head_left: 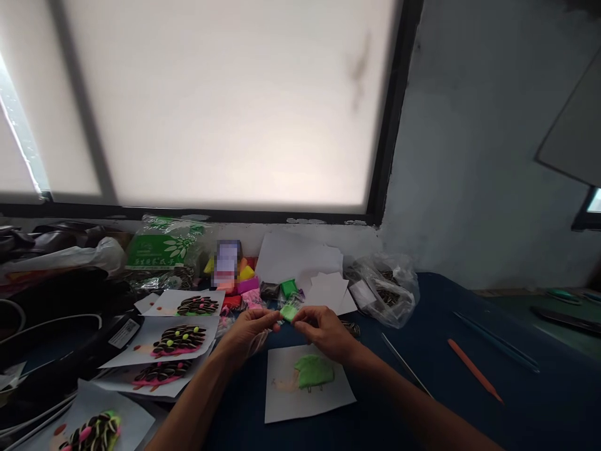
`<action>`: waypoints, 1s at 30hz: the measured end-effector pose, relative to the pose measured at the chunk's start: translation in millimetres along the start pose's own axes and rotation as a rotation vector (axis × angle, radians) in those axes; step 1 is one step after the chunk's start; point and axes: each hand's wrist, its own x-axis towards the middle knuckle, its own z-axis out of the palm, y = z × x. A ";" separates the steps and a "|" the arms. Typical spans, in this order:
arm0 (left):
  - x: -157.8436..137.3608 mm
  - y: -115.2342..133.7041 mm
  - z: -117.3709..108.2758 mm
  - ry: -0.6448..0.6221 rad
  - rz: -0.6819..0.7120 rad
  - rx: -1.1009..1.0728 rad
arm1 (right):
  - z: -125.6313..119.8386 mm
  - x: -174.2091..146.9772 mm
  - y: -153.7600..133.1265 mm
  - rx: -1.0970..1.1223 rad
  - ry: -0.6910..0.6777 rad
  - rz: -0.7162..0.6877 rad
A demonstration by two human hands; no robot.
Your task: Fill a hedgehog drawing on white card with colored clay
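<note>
My left hand [255,327] and my right hand [325,331] are raised over the table, close together. Between their fingertips is a small piece of light green modelling clay [288,312]; both hands pinch it, one at each side. Clear plastic hangs under my left hand. Below lies a white card [282,404] with a flattened patch of the same green clay [314,371] on it. Beside the patch is a faint pinkish animal head, and two small legs show underneath.
Finished-looking cards [154,329] with seed-covered clay hedgehogs overlap at the left. Behind my hands are coloured clay packets [248,285], a phone [227,263], blank white paper [328,288], a green seed bag [162,250] and a clear seed bag [389,291]. An orange tool [474,369] lies right.
</note>
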 end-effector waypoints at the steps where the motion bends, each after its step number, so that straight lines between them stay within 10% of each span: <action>1: -0.2 -0.2 -0.5 0.003 -0.004 -0.008 | 1.8 -0.9 -0.9 -0.011 -0.011 -0.007; 30: 11.5 -17.3 -13.0 -0.006 0.042 0.024 | 31.2 -37.4 -9.7 -0.239 -0.001 -0.160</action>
